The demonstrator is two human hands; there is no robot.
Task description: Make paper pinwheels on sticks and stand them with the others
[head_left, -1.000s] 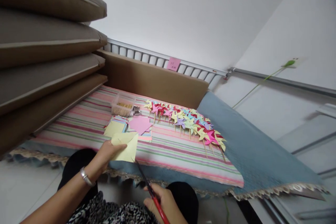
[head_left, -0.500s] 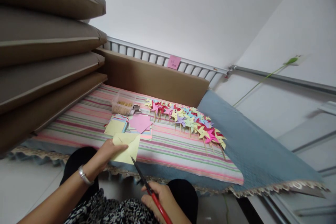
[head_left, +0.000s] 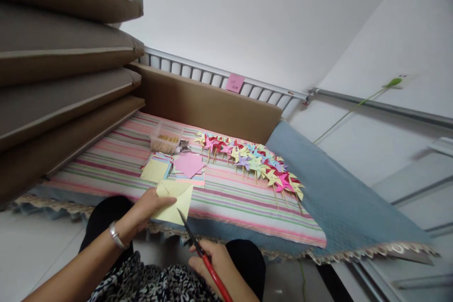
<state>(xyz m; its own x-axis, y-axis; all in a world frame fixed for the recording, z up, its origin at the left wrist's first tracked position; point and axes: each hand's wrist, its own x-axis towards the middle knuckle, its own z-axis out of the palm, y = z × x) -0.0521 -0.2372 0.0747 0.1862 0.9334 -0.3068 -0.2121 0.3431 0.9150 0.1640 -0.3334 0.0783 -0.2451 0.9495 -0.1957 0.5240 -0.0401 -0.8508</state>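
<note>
My left hand [head_left: 150, 207] pinches a pale yellow paper square [head_left: 175, 201] by its left side, holding it above the near edge of the striped cloth. My right hand [head_left: 215, 264] is closed around red-handled scissors [head_left: 200, 252]. Their dark blades point up and left, and the tips touch the paper's lower edge. Both hands hover over my lap, just in front of the bed edge.
On the striped cloth [head_left: 230, 198] lie stacks of coloured paper squares [head_left: 177, 167], a clear plastic box of sticks [head_left: 165, 138] and a long row of finished paper pinwheels [head_left: 253, 163]. Brown cushions [head_left: 63, 75] are stacked at the left. A blue quilt [head_left: 336, 198] lies at the right.
The scissor blades have moved up into the lower edge of the yellow paper. My left hand has shifted the paper slightly right and tilted it.
</note>
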